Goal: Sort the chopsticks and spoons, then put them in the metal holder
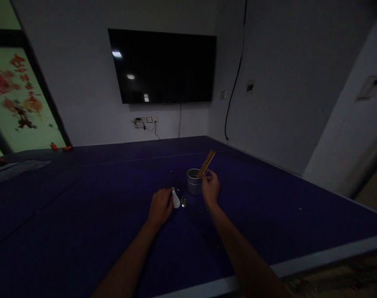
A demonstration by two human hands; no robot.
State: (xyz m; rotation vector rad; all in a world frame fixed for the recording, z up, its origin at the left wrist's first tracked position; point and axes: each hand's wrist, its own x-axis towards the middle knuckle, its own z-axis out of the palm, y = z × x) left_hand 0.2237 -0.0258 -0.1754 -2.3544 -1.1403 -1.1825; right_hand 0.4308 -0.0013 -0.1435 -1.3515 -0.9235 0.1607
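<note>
A grey metal utensil holder (193, 186) stands upright on the blue tabletop (92, 223). Several wooden chopsticks (207, 162) lean out of it to the right, held together in a bunch. My right hand (211, 188) is at the holder's right rim, fingers closed there beside the chopsticks; the exact contact with the chopsticks is hard to make out. To the left, my left hand (162, 205) has its fingertips closed at the handle of a white soup spoon (176, 200), whose bowl points toward me. Just right of that lies a shiny metal spoon (183, 202), its handle dim.
Crumpled clear plastic (17, 167) and orange-handled items (61, 147) lie at the far left of the table. A wall-mounted television (165, 68) hangs beyond, above sockets (145, 120). A black cable (234, 89) runs down the right wall. The table's pale edge (327, 253) is near me.
</note>
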